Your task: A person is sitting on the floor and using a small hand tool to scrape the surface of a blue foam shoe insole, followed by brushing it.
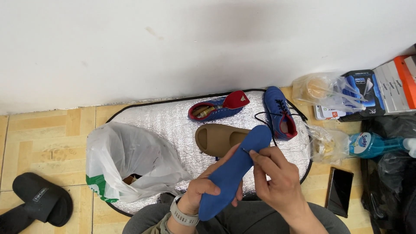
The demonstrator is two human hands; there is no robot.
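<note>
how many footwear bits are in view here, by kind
blue shoes: 2, one with the tongue pulled up, one laced
blue insole, held in both hands: 1
tan slide sandal: 1
black slide sandals: 2
total: 6

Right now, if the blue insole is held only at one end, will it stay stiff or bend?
The blue insole is thin and flat, so it probably flexes. It looks light: the left hand supports it easily while the right hand pinches its edge. Unlikely to roll.
</note>
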